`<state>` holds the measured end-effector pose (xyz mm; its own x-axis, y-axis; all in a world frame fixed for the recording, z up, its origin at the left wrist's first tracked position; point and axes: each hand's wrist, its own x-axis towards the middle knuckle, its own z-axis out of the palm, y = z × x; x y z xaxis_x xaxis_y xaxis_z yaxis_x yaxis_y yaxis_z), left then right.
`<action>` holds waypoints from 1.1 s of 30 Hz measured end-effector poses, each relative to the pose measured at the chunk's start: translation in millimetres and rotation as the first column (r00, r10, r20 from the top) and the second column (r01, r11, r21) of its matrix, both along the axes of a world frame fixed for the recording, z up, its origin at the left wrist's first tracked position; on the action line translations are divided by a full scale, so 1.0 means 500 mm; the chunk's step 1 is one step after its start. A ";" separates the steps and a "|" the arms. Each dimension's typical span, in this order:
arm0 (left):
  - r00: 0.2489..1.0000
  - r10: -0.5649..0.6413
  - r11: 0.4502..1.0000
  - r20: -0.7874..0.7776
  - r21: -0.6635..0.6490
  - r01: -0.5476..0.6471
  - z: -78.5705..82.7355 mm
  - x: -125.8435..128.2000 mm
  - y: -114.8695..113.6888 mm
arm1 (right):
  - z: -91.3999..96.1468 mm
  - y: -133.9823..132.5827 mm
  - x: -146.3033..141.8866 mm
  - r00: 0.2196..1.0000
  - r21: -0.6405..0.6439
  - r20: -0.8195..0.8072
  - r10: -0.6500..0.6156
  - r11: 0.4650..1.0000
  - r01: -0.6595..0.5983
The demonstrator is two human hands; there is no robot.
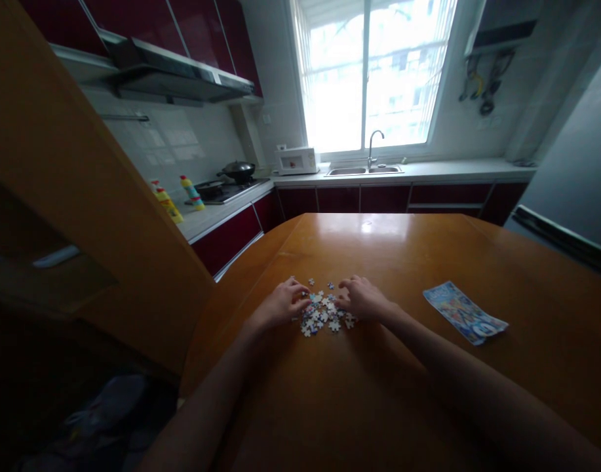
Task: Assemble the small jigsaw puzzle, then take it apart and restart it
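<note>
A small heap of jigsaw puzzle pieces [322, 316], mostly white with some bluish ones, lies on the wooden table [369, 255]. At the heap's left edge is my left hand [283, 301], its fingers curved and apart, with the tips touching or just over the pieces. My right hand [362, 298] is on the opposite side, fingers bent and spread toward the heap. Neither hand visibly holds a piece. Two loose pieces sit just beyond the heap, one of them a puzzle piece [331, 285] near my right fingertips.
A colourful printed packet [465, 311] lies on the table to the right of my right forearm. Past the table's far edge stand a counter with a sink [364, 170], a microwave [297, 160] and a stove with a wok [238, 170]. A wooden panel [128, 216] rises at the left.
</note>
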<state>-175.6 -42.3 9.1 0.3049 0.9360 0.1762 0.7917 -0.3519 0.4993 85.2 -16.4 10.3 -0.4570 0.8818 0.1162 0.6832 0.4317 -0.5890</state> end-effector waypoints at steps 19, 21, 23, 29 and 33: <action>0.971 -0.022 0.997 0.237 -0.070 0.040 0.013 0.039 -0.013 | 0.001 0.030 -0.017 0.984 -0.059 -0.154 0.090 0.993 -0.100; 0.980 0.021 1.000 0.199 -0.024 -0.017 0.009 0.025 -0.007 | 0.007 0.028 -0.001 0.992 -0.068 -0.091 0.083 0.994 -0.089; 0.985 0.081 0.996 0.151 0.023 -0.086 0.000 0.007 0.004 | 0.011 0.021 0.013 0.996 -0.097 -0.006 0.084 0.992 -0.084; 0.975 0.201 0.973 0.095 0.094 -0.209 -0.039 0.002 0.025 | 0.006 -0.032 -0.012 0.988 -0.100 0.107 0.110 0.990 -0.099; 0.994 0.063 0.996 0.094 0.055 -0.068 -0.040 0.035 0.016 | 0.002 -0.044 -0.049 0.990 -0.054 0.066 0.122 0.991 -0.118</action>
<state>-158.0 -34.3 -10.8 0.2232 0.9406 0.2558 0.7653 -0.3317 0.5516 60.4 -38.4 11.5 -0.5652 0.8241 0.0378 0.6679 0.4840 -0.5654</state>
